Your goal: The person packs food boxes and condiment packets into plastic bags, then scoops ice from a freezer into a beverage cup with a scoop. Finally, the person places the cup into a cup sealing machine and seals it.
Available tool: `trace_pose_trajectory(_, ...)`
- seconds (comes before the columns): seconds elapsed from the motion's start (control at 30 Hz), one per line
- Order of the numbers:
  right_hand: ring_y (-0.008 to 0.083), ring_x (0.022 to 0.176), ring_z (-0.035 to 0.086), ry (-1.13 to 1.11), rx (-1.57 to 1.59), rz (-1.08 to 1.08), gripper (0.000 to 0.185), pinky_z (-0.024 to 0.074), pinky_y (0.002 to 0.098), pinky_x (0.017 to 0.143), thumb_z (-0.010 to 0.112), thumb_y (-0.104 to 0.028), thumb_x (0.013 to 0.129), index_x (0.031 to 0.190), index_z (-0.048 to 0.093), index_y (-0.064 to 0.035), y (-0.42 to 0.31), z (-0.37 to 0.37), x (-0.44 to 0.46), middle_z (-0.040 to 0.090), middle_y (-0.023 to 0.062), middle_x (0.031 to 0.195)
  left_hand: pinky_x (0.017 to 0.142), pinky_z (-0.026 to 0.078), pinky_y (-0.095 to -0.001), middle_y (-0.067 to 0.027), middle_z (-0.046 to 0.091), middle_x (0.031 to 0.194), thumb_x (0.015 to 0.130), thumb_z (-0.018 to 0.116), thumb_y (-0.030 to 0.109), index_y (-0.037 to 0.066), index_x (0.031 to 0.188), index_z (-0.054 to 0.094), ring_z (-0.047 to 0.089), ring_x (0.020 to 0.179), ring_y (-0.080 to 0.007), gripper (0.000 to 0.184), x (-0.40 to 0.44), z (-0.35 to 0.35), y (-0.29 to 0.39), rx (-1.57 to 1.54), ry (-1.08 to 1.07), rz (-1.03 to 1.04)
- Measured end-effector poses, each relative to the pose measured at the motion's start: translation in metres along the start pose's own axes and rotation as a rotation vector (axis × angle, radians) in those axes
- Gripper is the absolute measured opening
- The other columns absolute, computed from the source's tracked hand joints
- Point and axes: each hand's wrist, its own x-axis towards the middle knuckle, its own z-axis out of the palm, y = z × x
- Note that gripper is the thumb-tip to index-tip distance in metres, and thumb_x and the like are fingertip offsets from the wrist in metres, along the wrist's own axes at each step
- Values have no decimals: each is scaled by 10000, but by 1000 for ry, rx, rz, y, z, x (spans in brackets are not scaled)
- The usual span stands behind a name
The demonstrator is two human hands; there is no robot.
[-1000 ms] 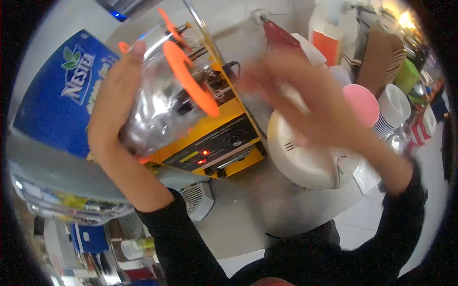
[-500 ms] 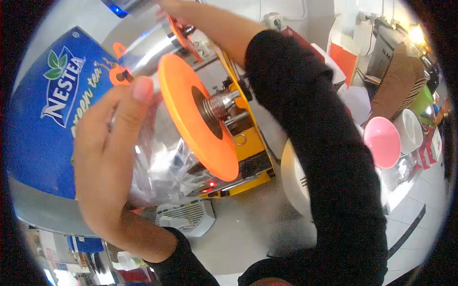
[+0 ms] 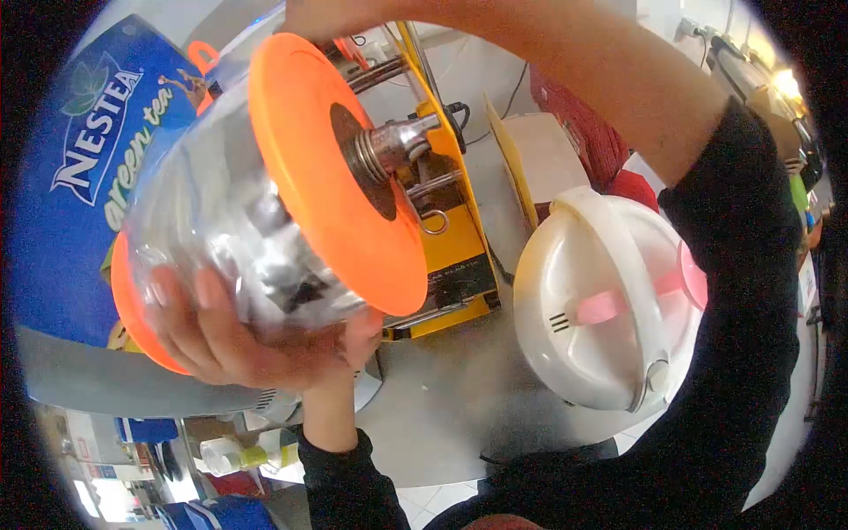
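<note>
A big roll of shiny transparent plastic film (image 3: 221,203) sits between an orange disc (image 3: 327,185) on its near right side and a second orange disc (image 3: 128,291) at lower left. My left hand (image 3: 256,340) cups the roll from below, fingers curled round the film and thumb beside the near disc. At the top edge, my right hand (image 3: 322,18) is over the upper side of the roll; its fingers are cut off or hidden. A metal shaft with a spring (image 3: 389,155) sticks out of the near disc toward the yellow machine frame (image 3: 446,252).
On the right stands a white rice cooker (image 3: 565,353) with a carrying handle and a pink scoop (image 3: 609,305) on its lid. Behind it is an open cardboard box (image 3: 530,150). A blue Nestea panel (image 3: 88,238) lies to the left. The grey tabletop (image 3: 442,389) is in front.
My left hand has gone from the roll's upper left to its underside. My right hand has come nearer, over the roll's top. The view has shifted, showing more of the rice cooker.
</note>
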Motion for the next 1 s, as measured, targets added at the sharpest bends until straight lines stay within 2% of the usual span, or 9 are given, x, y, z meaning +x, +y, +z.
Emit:
trace_pose_trajectory(0.13, 308, 749, 586, -60, -215, -92, 190, 398, 409, 822, 525, -195, 660, 682, 619, -33, 3, -1, 7, 603, 164, 725, 927, 302, -435, -173, 431, 1161, 808, 326, 550, 9, 1157, 403, 381, 1097, -301, 649, -13, -7, 5, -21, -23, -46)
trace_pose_trajectory(0.23, 317, 779, 581, 411, 56, 133, 212, 405, 411, 796, 527, -212, 670, 720, 618, -28, 30, 7, 41, 598, 181, 770, 882, 360, -352, -147, 493, 1090, 815, 477, 404, 12, 1079, 513, 465, 974, -254, 474, 16, -52, 6, 13, -335, -141)
trace_pose_trajectory(0.33, 312, 799, 580, 811, -49, 317, 235, 440, 399, 725, 519, -226, 687, 751, 616, -21, 86, 57, 121, 594, 196, 810, 910, 320, -358, -164, 471, 1161, 679, 612, 434, -4, 1173, 426, 443, 1036, -252, 686, 60, -78, -8, -42, -624, -189)
trace_pose_trajectory(0.4, 310, 812, 580, 833, -86, 405, 251, 463, 391, 678, 514, -234, 698, 771, 614, -16, 110, 83, 151, 590, 206, 837, 934, 296, -363, -171, 439, 1205, 549, 688, 459, -5, 1210, 387, 438, 1059, -258, 862, 91, -74, -16, 78, -717, -49)
trace_pose_trajectory(0.43, 308, 814, 580, 513, 117, 289, 258, 461, 397, 683, 510, -241, 704, 773, 615, -15, 106, 75, 147, 591, 206, 836, 947, 285, -366, -173, 418, 1227, 475, 722, 473, -3, 1223, 372, 438, 1067, -263, 953, 101, -64, -21, 175, -739, 52)
trace_pose_trajectory(0.53, 311, 810, 581, 386, 168, 268, 276, 461, 400, 687, 502, -262, 707, 770, 618, -19, 73, 43, 103, 592, 208, 829, 984, 243, -372, -175, 389, 1246, 337, 738, 483, 27, 1253, 340, 390, 1131, -275, 1097, 97, -37, -42, -389, -800, 32)
trace_pose_trajectory(0.63, 314, 800, 581, 323, -37, 247, 205, 460, 385, 694, 516, -191, 698, 754, 619, -23, 74, 49, 107, 592, 211, 805, 981, 267, -362, -146, 410, 1236, 410, 763, 408, 11, 1230, 358, 370, 1154, -256, 997, 76, -42, -34, -325, -743, -81)
trace_pose_trajectory(0.93, 353, 866, 541, 376, 550, 179, 241, 421, 392, 738, 535, -77, 673, 895, 559, 15, 30, 34, 41, 562, 243, 889, 866, 358, -402, -117, 524, 1101, 724, 574, 426, 62, 1132, 460, 484, 1024, -310, 559, 34, -30, -13, 62, -254, 27)
trace_pose_trajectory(1.0, 365, 946, 499, 648, 87, -27, 335, 397, 396, 778, 547, -114, 684, 987, 501, 22, 22, 6, 30, 502, 278, 997, 857, 354, -386, -108, 524, 1111, 752, 547, 415, 77, 1124, 472, 481, 1034, -302, 508, 31, -31, -12, 105, -254, 7)
